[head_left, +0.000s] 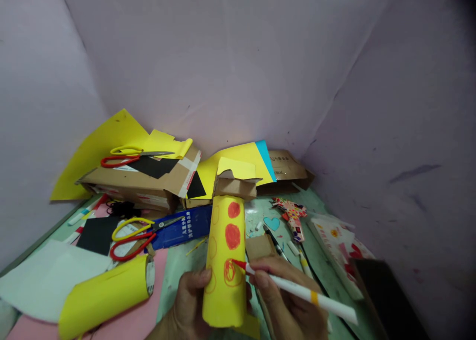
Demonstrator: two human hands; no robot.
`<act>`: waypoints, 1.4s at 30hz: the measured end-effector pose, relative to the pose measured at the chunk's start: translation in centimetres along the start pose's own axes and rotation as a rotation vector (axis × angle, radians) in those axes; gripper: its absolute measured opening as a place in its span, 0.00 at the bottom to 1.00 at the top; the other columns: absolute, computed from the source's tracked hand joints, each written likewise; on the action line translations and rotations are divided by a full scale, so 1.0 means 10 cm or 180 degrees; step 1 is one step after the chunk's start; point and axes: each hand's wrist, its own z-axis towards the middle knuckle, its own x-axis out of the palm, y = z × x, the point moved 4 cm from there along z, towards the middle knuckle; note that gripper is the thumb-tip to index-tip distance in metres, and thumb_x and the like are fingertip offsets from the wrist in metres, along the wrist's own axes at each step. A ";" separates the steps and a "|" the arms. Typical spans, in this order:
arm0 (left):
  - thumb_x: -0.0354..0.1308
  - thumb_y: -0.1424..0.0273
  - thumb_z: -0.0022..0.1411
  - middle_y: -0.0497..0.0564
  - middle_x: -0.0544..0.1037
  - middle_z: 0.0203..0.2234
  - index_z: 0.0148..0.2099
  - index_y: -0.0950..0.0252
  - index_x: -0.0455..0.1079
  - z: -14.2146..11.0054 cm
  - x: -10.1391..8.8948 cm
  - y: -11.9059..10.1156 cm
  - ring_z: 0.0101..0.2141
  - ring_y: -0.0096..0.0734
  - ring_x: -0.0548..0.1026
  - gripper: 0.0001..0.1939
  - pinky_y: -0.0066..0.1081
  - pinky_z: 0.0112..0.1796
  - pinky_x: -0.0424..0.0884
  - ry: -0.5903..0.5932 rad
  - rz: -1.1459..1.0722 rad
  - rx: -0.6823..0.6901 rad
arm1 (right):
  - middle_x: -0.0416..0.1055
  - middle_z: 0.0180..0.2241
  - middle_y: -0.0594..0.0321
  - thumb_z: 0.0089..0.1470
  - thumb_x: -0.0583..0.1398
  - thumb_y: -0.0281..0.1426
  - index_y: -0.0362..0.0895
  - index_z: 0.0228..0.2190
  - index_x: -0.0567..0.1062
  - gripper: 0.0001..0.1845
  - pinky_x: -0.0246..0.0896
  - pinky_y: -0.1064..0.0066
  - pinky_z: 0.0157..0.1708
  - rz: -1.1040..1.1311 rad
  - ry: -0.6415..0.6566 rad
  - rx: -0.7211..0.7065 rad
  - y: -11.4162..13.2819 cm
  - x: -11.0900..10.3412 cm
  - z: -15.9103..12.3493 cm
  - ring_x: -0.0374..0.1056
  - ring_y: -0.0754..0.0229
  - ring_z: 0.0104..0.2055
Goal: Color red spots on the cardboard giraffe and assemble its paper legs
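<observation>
My left hand [191, 300] is closed around the lower part of a yellow paper tube [223, 305], thumb along its left side. Red filled circles run down the tube's right side, and outlined circles show on its left. In my right hand [286, 300] is a white marker [293, 288] with a red tip, which touches the lowest circle, partly scribbled in red. A second yellow paper tube [107, 295] lies at the lower left, with red-and-yellow scissors [137, 236] just beyond it.
Cardboard boxes [130, 186] stand along the back wall, with yellow paper [241, 156] and another pair of scissors [126, 155] on top. A patterned glue gun [293, 216] and a blue paper heart [271, 224] lie to the right. White paper [55, 275] covers pink paper at left.
</observation>
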 end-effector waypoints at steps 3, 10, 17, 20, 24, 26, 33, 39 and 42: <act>0.60 0.67 0.54 0.57 0.83 0.23 0.36 0.74 0.81 -0.01 -0.03 0.01 0.34 0.46 0.82 0.15 0.37 0.44 0.71 -0.0079 -0.0054 -0.0003 | 0.77 0.24 0.66 0.54 0.60 0.27 0.51 0.30 0.79 0.08 0.67 0.77 0.23 -0.0020 0.0028 -0.0065 0.03 -0.01 0.01 0.73 0.63 0.23; 0.59 0.69 0.55 0.57 0.85 0.29 0.39 0.75 0.80 0.00 0.01 -0.02 0.34 0.39 0.82 0.15 0.29 0.39 0.72 0.0157 -0.0224 -0.0045 | 0.76 0.24 0.68 0.54 0.61 0.26 0.51 0.33 0.79 0.09 0.65 0.78 0.22 0.0039 -0.0054 -0.0110 0.02 0.01 0.01 0.71 0.65 0.22; 0.57 0.69 0.58 0.62 0.84 0.37 0.48 0.81 0.76 -0.04 -0.09 -0.01 0.34 0.39 0.83 0.21 0.27 0.38 0.74 0.0056 -0.0242 -0.0001 | 0.72 0.22 0.68 0.57 0.58 0.27 0.50 0.30 0.77 0.08 0.63 0.78 0.21 0.0150 -0.0059 0.0052 0.00 -0.01 0.00 0.69 0.65 0.23; 0.58 0.70 0.59 0.62 0.84 0.40 0.49 0.81 0.75 -0.04 -0.10 -0.02 0.41 0.38 0.81 0.21 0.25 0.44 0.72 0.0146 -0.0359 -0.0068 | 0.75 0.25 0.67 0.56 0.59 0.27 0.51 0.32 0.77 0.08 0.65 0.77 0.24 0.0177 -0.0093 -0.0005 0.00 -0.01 0.00 0.71 0.64 0.24; 0.58 0.70 0.59 0.59 0.84 0.41 0.51 0.79 0.74 -0.05 -0.12 -0.04 0.44 0.35 0.80 0.21 0.23 0.47 0.70 0.0223 -0.0346 -0.0101 | 0.75 0.25 0.66 0.57 0.60 0.28 0.52 0.36 0.78 0.07 0.65 0.75 0.23 0.0241 0.0068 0.0020 -0.06 0.03 -0.01 0.71 0.63 0.24; 0.59 0.69 0.58 0.58 0.84 0.40 0.50 0.78 0.75 -0.06 -0.15 -0.04 0.44 0.36 0.80 0.21 0.24 0.47 0.70 0.0205 -0.0294 -0.0118 | 0.76 0.26 0.65 0.57 0.61 0.28 0.52 0.37 0.78 0.08 0.66 0.74 0.25 0.0215 0.0116 -0.0044 -0.08 0.03 -0.01 0.72 0.62 0.26; 0.59 0.69 0.59 0.58 0.84 0.38 0.48 0.76 0.76 -0.10 -0.20 -0.06 0.42 0.37 0.81 0.19 0.25 0.44 0.72 0.0074 -0.0076 -0.0070 | 0.75 0.25 0.65 0.58 0.59 0.29 0.48 0.31 0.77 0.06 0.64 0.74 0.26 0.0108 0.0168 -0.0022 -0.08 -0.02 0.01 0.71 0.62 0.26; 0.57 0.68 0.60 0.59 0.84 0.38 0.49 0.76 0.76 -0.06 -0.14 -0.06 0.41 0.40 0.81 0.19 0.28 0.44 0.73 0.0157 0.0011 -0.0030 | 0.76 0.27 0.63 0.57 0.60 0.30 0.50 0.36 0.78 0.06 0.66 0.70 0.28 0.0201 0.0160 -0.0130 -0.12 0.00 -0.01 0.72 0.60 0.28; 0.58 0.69 0.59 0.58 0.84 0.39 0.49 0.77 0.76 -0.07 -0.15 -0.07 0.43 0.37 0.80 0.19 0.24 0.44 0.72 0.0112 -0.0030 -0.0019 | 0.76 0.28 0.63 0.58 0.59 0.30 0.50 0.36 0.77 0.06 0.65 0.70 0.28 0.0171 0.0235 -0.0168 -0.12 0.01 -0.02 0.71 0.60 0.28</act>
